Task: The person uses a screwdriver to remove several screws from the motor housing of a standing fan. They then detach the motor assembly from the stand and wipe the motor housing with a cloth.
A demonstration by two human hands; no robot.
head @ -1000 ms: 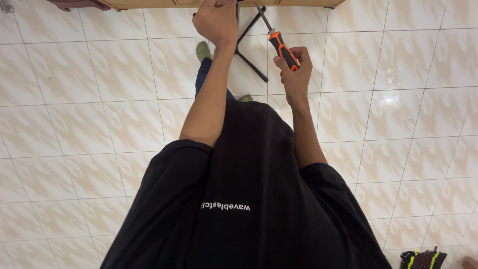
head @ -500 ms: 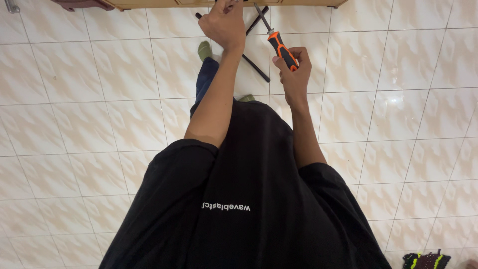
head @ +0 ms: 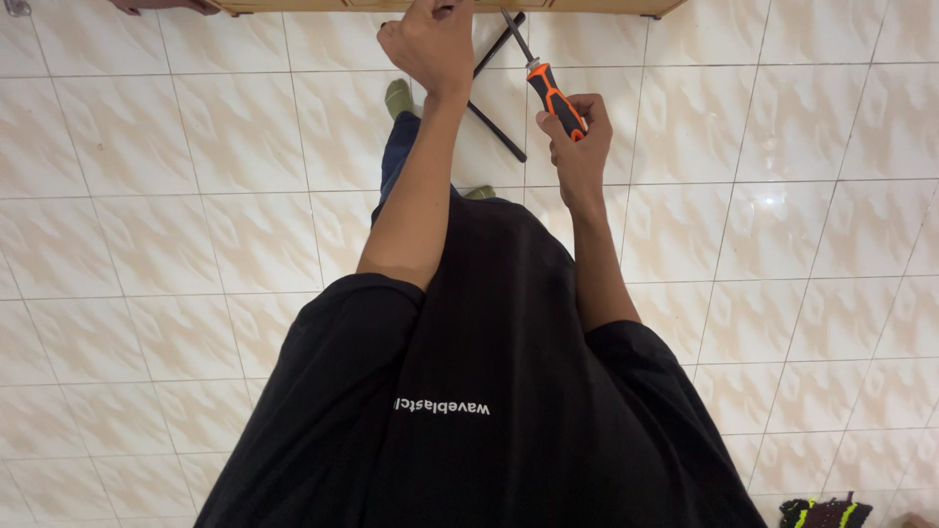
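Cream floor tiles (head: 147, 244) with a wavy sheen and thin grey joints fill the background, and we look straight down over our own black shirt (head: 489, 411) at both raised arms.

Our right hand (head: 579, 137) is closed around the orange-and-black handle of a screwdriver (head: 550, 90); its metal shaft slants up and to the left, and the tip sits just below the wooden edge (head: 587, 6) that runs along the top of the view. Our left hand (head: 430, 41) is lifted higher, curled into a loose fist with the knuckles toward us, right at that same wooden edge. Whether its fingers pinch anything we cannot tell, since they are turned away and cut by the frame. Both hands stand near each other but apart, not touching.

Between and behind them two thin black bars (head: 497, 103) cross in an X shape, set against the tiles; the screwdriver shaft lies just beside the upper bar. Below our left wrist a foot in a green sock (head: 399, 98) rests on the floor, with a blue trouser leg (head: 396, 156) running down from it under the forearm.

Well away, at the lower right corner, a dark item with bright yellow-green stripes (head: 822, 510) lies on the tiles, mostly cropped.
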